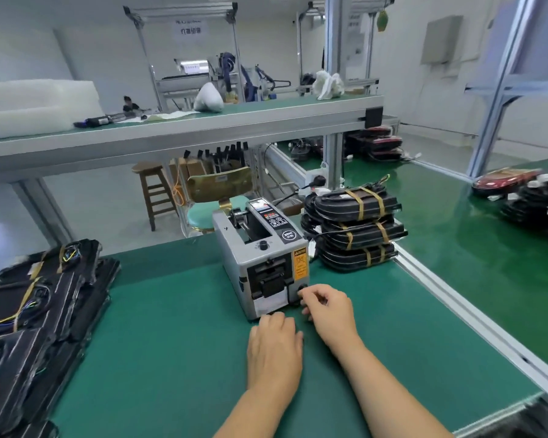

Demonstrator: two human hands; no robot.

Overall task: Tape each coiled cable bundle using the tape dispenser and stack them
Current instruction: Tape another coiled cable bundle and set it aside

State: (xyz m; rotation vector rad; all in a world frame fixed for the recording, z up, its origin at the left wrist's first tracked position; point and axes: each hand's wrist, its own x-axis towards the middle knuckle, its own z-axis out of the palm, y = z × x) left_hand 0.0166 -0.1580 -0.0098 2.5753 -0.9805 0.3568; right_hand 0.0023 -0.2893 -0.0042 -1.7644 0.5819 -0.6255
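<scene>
Standing upright, grey tape dispenser [260, 263], blk front

Green bench mat [171, 343], wooden stool [152, 191] and teal-seated chair [209, 213] beyond the bench, raised green-topped shelf [203, 128] carrying a white foam block [35, 105], a white bag [208, 98] and crumpled white cloth [328, 85], grey wall box [442, 39]

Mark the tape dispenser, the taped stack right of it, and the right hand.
Tape dispenser [266, 256]: head view, grey top by the knob.
Taped stack [358, 230]: head view, middle bundle.
Right hand [329, 308]: head view, back of the hand.
</scene>
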